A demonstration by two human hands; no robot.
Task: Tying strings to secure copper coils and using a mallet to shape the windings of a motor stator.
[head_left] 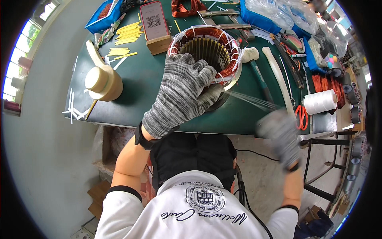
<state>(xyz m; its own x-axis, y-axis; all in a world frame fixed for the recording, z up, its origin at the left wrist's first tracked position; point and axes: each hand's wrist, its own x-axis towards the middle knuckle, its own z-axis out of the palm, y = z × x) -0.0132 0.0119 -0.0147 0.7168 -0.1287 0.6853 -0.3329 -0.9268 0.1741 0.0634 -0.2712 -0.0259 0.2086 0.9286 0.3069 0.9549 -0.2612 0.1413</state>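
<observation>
Though partly covered, wound stator (pixel 215 47) under left hand (pixel 179 85) gripping near rim; right hand (pixel 279 133) blurred, grip unclear.

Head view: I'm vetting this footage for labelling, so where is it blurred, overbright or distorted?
In the head view, the right hand is smeared with blur, while the left hand on the wire-wound stator looks fairly crisp; also in the head view, the window is partly washed out, the table edges bow, and the corners go black.
</observation>
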